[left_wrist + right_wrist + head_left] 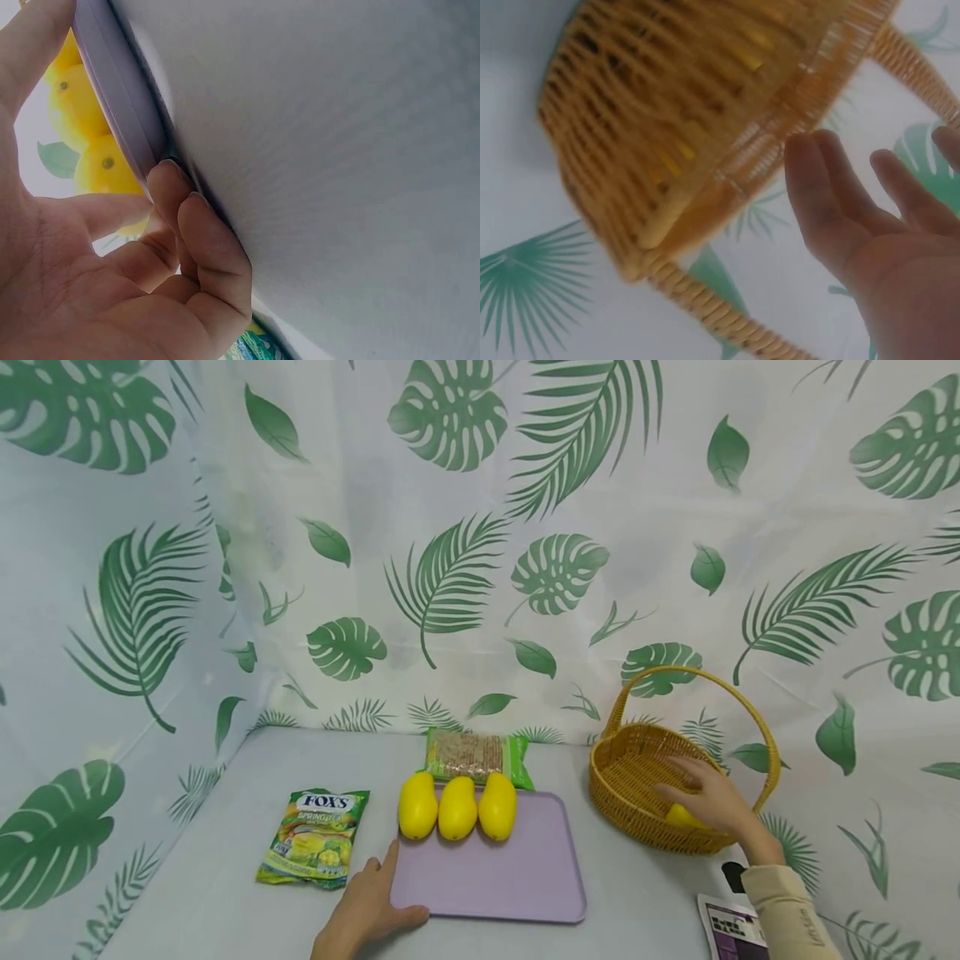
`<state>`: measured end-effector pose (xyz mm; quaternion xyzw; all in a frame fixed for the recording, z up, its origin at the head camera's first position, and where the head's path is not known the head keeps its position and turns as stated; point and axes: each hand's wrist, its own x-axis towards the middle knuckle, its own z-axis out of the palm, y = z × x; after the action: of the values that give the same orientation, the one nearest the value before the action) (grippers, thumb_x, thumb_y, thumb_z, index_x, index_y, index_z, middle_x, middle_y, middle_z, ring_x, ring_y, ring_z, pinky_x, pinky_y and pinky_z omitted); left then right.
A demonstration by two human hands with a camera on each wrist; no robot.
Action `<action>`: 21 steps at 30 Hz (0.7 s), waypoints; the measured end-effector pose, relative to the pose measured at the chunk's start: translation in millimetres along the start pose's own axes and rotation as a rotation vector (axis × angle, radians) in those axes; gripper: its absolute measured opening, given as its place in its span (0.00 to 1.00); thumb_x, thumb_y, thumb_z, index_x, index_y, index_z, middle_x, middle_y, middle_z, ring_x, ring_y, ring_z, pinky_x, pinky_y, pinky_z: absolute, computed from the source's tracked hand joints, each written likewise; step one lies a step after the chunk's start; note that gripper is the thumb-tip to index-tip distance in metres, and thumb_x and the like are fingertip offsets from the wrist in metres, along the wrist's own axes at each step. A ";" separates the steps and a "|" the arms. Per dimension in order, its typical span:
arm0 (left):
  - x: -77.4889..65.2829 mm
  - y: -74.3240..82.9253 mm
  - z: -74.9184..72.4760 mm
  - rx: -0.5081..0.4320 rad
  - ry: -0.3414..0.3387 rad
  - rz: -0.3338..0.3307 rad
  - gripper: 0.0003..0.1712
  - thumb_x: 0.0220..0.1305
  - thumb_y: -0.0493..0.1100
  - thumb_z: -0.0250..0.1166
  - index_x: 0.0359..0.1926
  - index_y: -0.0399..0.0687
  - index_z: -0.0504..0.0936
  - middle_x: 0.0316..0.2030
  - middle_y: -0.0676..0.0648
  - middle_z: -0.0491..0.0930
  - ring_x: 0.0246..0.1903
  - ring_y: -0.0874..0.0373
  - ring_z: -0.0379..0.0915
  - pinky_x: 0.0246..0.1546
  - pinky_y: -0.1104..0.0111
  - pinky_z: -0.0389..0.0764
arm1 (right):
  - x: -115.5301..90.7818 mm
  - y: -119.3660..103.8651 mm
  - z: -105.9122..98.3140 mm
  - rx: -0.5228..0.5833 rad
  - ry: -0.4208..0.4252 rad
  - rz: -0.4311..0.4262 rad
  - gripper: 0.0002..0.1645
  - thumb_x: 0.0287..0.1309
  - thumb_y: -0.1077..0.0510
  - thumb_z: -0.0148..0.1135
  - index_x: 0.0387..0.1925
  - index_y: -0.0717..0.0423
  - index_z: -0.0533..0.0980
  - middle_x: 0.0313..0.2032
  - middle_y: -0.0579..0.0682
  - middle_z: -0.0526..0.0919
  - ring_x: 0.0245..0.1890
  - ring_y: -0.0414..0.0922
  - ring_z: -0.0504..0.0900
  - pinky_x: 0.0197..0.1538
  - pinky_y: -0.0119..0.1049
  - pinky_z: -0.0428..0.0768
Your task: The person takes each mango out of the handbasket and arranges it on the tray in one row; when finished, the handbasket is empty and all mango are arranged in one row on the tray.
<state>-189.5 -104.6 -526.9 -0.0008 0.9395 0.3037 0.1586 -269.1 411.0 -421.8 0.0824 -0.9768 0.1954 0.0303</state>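
My left hand (367, 897) holds the near left corner of a lilac tray (487, 885), thumb at its front edge and fingers along its left side. Curled fingers (214, 244) touch the tray's rim (120, 90) in the left wrist view. Three yellow mangoes (457, 810) lie in a row at the tray's far left. Over the right part of a wicker basket (626, 818), my right hand (708, 797) has its fingers extended, holding nothing. Beneath it in the basket shows a yellow mango (682, 817), partly hidden by that hand.
A green FOX'S candy bag (315, 839) lies left of the tray. Behind the mangoes is a green-and-clear packet (472, 756). The basket's tall handle (761, 727) arches above it. A purple-and-white packet (731, 927) and a small black object (733, 877) are near the right sleeve.
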 end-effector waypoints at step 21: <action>1.0 -0.1 0.1 0.000 0.003 -0.005 0.68 0.40 0.66 0.80 0.75 0.39 0.59 0.57 0.28 0.73 0.47 0.41 0.73 0.58 0.39 0.76 | -0.4 30.7 2.9 -0.056 -0.066 0.118 0.51 0.67 0.33 0.56 0.71 0.70 0.61 0.68 0.81 0.59 0.59 0.78 0.71 0.53 0.73 0.75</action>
<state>-190.4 -104.5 -527.3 -0.0037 0.9397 0.3033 0.1579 -274.1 437.9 -436.1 0.0304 -0.9855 0.1668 -0.0110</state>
